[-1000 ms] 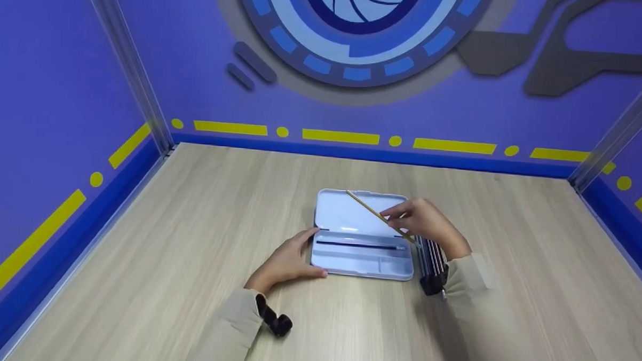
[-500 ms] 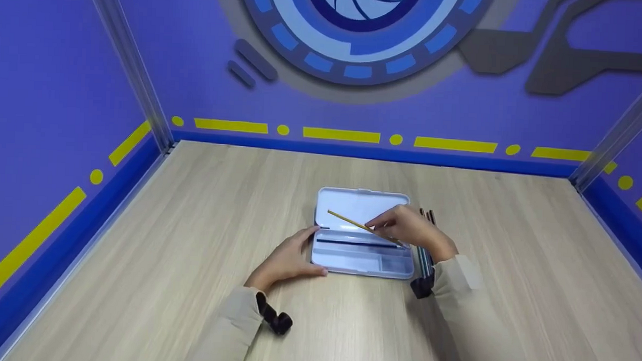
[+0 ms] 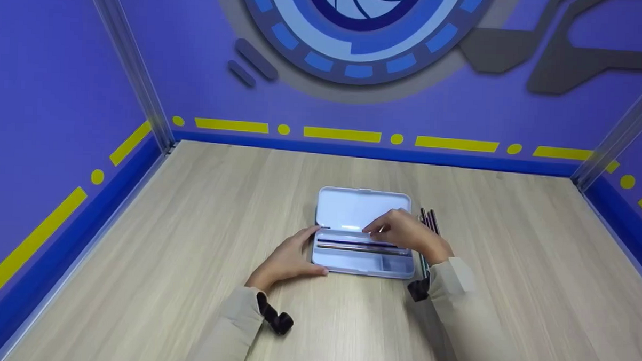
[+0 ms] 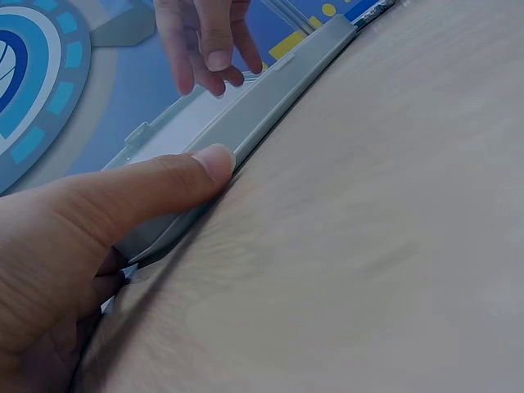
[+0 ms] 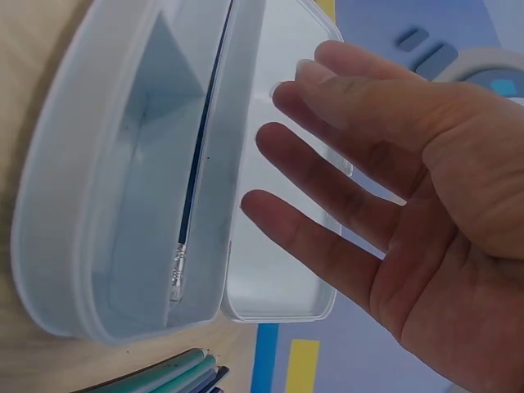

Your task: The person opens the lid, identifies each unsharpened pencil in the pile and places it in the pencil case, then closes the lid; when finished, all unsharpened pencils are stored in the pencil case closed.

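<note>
A white pencil case (image 3: 350, 263) lies with its lid (image 3: 347, 205) raised toward the back. My left hand (image 3: 289, 259) holds its left end, the thumb along the front wall and the fingers at the rear corner. My right hand (image 3: 407, 234) hovers over the case's right half, fingers apart and holding nothing in the right wrist view. In the long compartment lie a dark pencil (image 5: 196, 155) with a silver end and, in front of it, a lighter yellowish-brown one (image 3: 345, 247). The right hand partly covers them in the head view.
Several more pencils (image 3: 431, 220) lie on the table to the right of the case, partly behind the right hand; their ends (image 5: 184, 372) show in the right wrist view. Blue-purple panels (image 3: 323, 111) border the wooden table (image 3: 219, 198).
My right hand has moved left and lowered the yellow pencil from over the lid into the long compartment, then let it go. The left hand has stayed put on the case.
</note>
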Demonstrator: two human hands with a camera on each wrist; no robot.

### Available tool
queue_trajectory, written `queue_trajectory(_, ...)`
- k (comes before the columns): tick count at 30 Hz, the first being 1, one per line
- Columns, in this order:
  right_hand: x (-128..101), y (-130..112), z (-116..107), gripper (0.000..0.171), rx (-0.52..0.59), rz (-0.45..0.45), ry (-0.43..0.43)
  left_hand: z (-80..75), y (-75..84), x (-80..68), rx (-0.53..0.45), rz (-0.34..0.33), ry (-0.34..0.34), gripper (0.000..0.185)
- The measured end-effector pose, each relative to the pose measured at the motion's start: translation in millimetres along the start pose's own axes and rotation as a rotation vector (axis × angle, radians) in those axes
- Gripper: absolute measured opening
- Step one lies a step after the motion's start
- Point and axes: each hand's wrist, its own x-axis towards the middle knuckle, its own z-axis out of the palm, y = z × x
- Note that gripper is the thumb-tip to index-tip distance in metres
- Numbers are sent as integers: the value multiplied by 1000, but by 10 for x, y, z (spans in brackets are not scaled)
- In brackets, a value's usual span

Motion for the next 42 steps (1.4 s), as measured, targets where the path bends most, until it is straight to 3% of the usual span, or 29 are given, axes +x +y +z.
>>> queue_trajectory(11, -67, 30, -23, 24, 4, 56, -10, -4, -7, -11, -2, -12, -1, 103)
queue_trajectory(20, -197, 167, -119, 26, 2, 102, 33, 4, -15, -19, -11, -11, 4, 103)
queue_trajectory(29, -422, 488, -194, 27, -4, 130, 163, 26, -24, -7, -19, -1, 5, 102)
queue_trajectory(37, -659, 715, -258, 34, 58, 250, 244, 22, -8, -4, -19, 9, 4, 103)
queue_trajectory(42, -782, 818, -297, 43, 105, 332, 229, 16, 3, -2, -10, 11, 9, 102)
